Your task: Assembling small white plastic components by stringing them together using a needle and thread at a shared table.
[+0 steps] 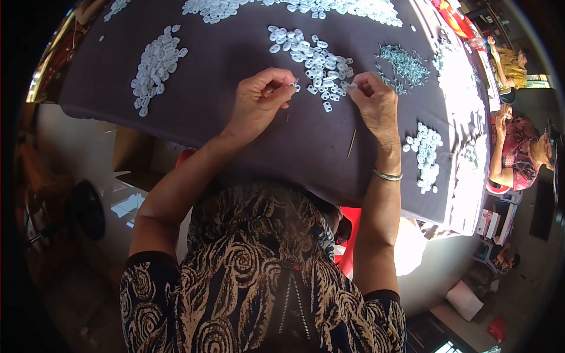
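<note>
Over the dark cloth, my left hand is closed in a pinch on a small white plastic piece, with a thin bit sticking up beside it. My right hand also pinches a small white piece, mostly covered by the fingertips. Between and beyond the hands lies a loose pile of white oval plastic pieces with holes. Past my right hand is a heap of small greenish-grey metal pins or screws. A thin brass-coloured rod rests on the cloth left of my right wrist.
More white pieces form a pile at left, one at right and a wide one at the far side. Strong sunlight washes out the table's right edge. Another person in a red patterned top sits beyond it. A cardboard box stands below left.
</note>
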{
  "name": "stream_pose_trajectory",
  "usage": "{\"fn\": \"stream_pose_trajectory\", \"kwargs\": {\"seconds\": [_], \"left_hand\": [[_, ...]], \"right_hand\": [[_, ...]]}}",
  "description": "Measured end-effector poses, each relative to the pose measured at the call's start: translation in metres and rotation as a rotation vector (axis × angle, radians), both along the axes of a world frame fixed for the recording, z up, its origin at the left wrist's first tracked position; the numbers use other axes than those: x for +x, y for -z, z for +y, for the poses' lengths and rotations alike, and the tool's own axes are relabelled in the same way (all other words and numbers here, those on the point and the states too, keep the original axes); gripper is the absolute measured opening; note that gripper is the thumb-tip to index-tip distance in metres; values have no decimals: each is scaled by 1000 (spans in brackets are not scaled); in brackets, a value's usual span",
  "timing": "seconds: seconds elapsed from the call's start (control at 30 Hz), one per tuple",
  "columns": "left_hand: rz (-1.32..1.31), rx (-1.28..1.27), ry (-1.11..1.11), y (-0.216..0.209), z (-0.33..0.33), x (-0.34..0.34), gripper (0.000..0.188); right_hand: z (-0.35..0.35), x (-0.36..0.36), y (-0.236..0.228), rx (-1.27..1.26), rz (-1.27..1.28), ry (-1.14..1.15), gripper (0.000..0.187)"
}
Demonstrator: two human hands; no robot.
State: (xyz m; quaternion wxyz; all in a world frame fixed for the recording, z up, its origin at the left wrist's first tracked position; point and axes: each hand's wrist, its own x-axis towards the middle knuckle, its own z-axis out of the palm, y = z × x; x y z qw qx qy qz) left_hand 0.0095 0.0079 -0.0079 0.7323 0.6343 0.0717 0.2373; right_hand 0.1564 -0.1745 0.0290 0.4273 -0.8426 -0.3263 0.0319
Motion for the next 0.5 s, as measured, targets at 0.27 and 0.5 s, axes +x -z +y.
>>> {"fn": "stream_pose_trajectory", "kwargs": {"seconds": [0.27,0.5], "left_hand": [[7,4,6,0,1,-3,11],[28,5,5,-1,-1,-4,12]], "right_hand": [[-3,6,4,164,140,-85,7],[3,-6,-5,259,357,-229,8]]}}
